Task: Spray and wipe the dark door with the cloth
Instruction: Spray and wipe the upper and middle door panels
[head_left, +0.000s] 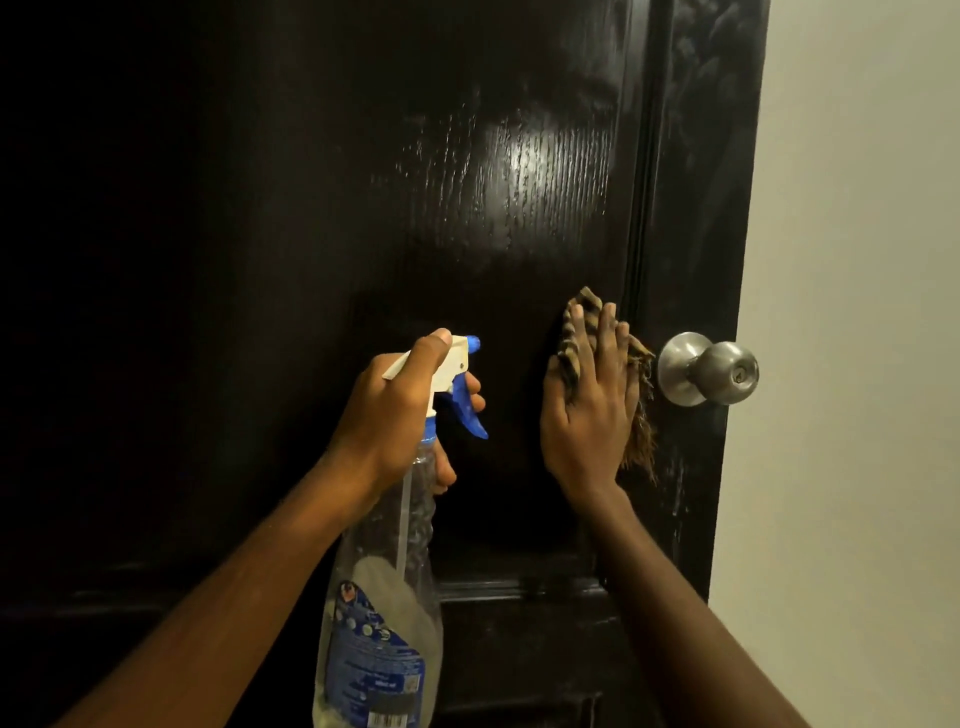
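Nearest, the spray bottle (384, 561) hangs upright from the left hand (400, 410), fingers curled round neck and trigger, nozzle facing the dark door (260, 260). Right hand (587, 410) presses the striped cloth (582, 317) flat just left of the doorknob (709, 368), nearer the wet streaks above.

There was one dark door (260, 260), and on it one round metal knob (722, 371). One clear spray bottle (384, 597) was in view, with a single blue-and-white trigger head. There was one striped cloth (582, 306). Two hands showed: one left hand (400, 410), one right hand (587, 410). One pale wall (857, 312) was visible.
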